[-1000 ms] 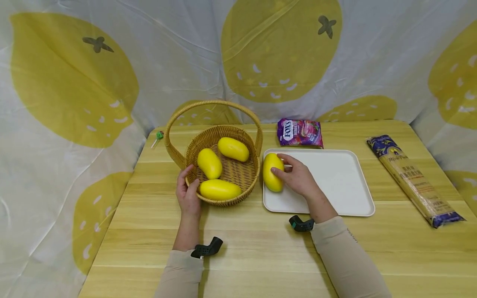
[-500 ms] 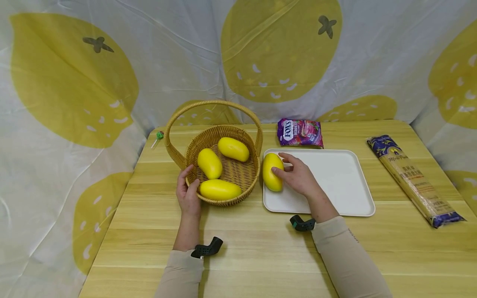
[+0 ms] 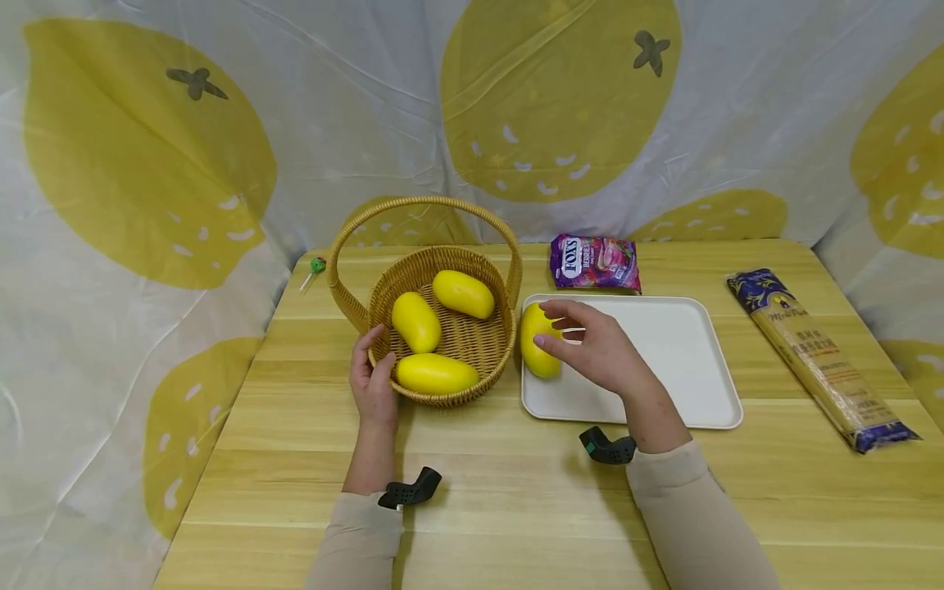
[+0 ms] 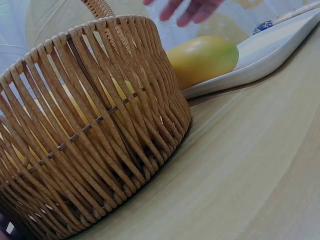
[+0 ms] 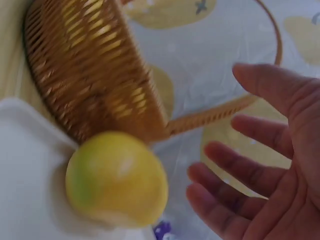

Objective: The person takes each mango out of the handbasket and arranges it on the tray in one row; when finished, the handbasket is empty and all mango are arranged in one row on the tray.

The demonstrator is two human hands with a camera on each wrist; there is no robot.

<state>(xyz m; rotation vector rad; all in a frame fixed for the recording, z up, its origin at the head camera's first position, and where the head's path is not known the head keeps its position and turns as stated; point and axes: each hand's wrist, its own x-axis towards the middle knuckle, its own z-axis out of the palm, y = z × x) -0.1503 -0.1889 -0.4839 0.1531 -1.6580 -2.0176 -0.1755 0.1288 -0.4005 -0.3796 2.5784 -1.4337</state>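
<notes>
A round wicker basket [image 3: 479, 344] with a tall arched handle stands left of the tray, holding several yellow mangoes [image 3: 416, 322]. My left hand [image 3: 374, 389] holds the basket's near left rim; the left wrist view shows mostly the woven wall [image 4: 95, 115]. On the left end of the white tray [image 3: 649, 360] lies another mango [image 3: 537, 348], green-tinged in the right wrist view [image 5: 117, 180]. My right hand [image 3: 601, 348] hovers beside and above this mango, its fingers spread and holding nothing. In the right wrist view a gap shows between fingertips and mango.
Behind the tray lies a purple candy bag [image 3: 596, 262]. A long pack of spaghetti [image 3: 819, 356] lies at the right. A small green lollipop [image 3: 317, 266] is at the far left corner. Lemon-print cloth [image 3: 354, 98] hangs behind the wooden table [image 3: 487, 508].
My right hand has let go of the mango on the tray, opened its fingers and drawn back slightly to the right. The mango and my left hand at the basket have stayed put.
</notes>
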